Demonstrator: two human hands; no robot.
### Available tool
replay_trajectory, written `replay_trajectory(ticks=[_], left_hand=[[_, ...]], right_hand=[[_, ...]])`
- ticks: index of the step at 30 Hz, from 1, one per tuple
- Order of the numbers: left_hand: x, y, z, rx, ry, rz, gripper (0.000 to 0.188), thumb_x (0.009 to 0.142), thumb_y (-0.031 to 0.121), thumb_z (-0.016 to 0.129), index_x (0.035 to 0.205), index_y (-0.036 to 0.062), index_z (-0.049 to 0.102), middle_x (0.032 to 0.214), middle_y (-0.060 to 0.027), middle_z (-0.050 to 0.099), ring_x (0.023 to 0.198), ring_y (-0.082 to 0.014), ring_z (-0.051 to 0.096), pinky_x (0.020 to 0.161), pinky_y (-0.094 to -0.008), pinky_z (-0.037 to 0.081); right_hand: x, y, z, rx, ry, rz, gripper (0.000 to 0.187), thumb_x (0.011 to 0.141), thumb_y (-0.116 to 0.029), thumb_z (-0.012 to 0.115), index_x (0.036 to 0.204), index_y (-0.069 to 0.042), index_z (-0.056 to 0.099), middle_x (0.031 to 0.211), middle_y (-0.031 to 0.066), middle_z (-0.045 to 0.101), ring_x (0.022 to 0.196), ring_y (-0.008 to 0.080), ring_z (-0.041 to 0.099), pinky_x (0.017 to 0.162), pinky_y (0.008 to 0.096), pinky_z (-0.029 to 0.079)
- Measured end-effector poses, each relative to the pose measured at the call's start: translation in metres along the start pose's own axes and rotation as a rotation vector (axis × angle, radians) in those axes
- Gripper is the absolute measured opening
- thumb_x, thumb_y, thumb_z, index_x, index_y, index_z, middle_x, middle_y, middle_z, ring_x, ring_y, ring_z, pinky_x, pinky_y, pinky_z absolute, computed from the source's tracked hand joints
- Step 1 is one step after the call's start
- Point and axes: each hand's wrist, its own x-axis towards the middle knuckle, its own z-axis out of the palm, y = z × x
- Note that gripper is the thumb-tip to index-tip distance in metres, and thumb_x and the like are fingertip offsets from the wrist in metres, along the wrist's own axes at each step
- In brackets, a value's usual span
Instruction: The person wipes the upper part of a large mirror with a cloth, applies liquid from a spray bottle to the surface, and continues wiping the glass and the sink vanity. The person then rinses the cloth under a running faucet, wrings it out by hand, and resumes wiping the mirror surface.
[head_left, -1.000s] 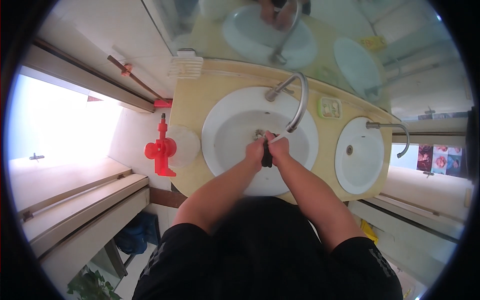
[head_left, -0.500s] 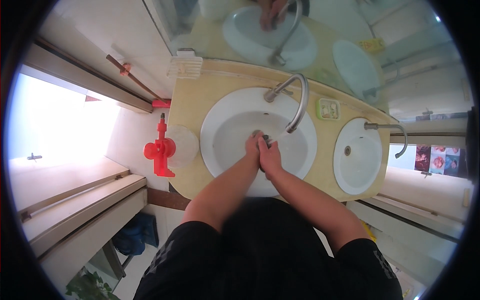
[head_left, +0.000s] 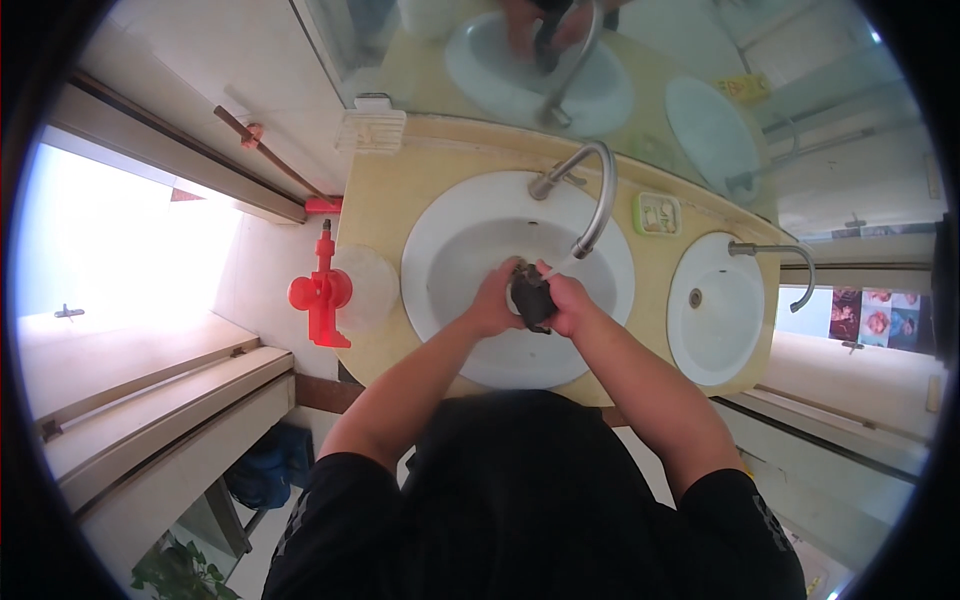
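Over the white oval basin [head_left: 440,320], my left hand [head_left: 493,303] and my right hand [head_left: 568,302] hold a dark grey cloth [head_left: 533,298] between them. It looks bunched and hangs slightly toward me; its exact shape is hard to make out. The left fingers curl round its left side, the right fingers grip its upper right. Just beyond the right hand, the end of a curved metal faucet [head_left: 606,190] points down at the cloth. A pale streak of water seems to run from it. The mirror repeats both hands and the dark cloth.
A smaller basin [head_left: 715,345] with its own faucet [head_left: 800,270] is at the right of the yellow counter [head_left: 375,210]. Between the basins sits a green-rimmed soap dish [head_left: 657,215]. On the left are a red clamp-like holder [head_left: 322,290] and a white slatted rack [head_left: 372,131].
My hands have moved apart, bringing the dark cloth into clear view between them. Both elbows have spread outward, and the left forearm has shifted left.
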Motion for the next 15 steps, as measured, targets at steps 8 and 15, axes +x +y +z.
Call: replay_trajectory(ticks=[8, 15], left_hand=[[0.033, 0.035, -0.022, 0.072, -0.257, -0.126, 0.040, 0.067, 0.027, 0.076, 0.101, 0.0101, 0.063, 0.090, -0.0172, 0.066, 0.090, -0.0376, 0.063, 0.079, -0.0433, 0.050], [0.051, 0.101, -0.042, 0.130, -0.452, -0.155, 0.036, 0.066, 0.016, 0.070, 0.101, 0.0106, 0.065, 0.087, -0.0156, 0.066, 0.085, -0.0346, 0.064, 0.076, -0.0404, 0.052]], right_hand=[[-0.010, -0.035, -0.034, -0.068, -0.111, -0.226, 0.038, 0.089, -0.041, 0.066, 0.110, -0.011, 0.061, 0.105, 0.0097, 0.064, 0.090, 0.0246, 0.067, 0.074, 0.0475, 0.057], [0.003, -0.003, -0.048, -1.009, -0.005, -1.027, 0.055, 0.077, -0.013, 0.072, 0.126, -0.003, 0.049, 0.115, 0.0148, 0.061, 0.108, 0.0285, 0.060, 0.095, 0.0363, 0.047]])
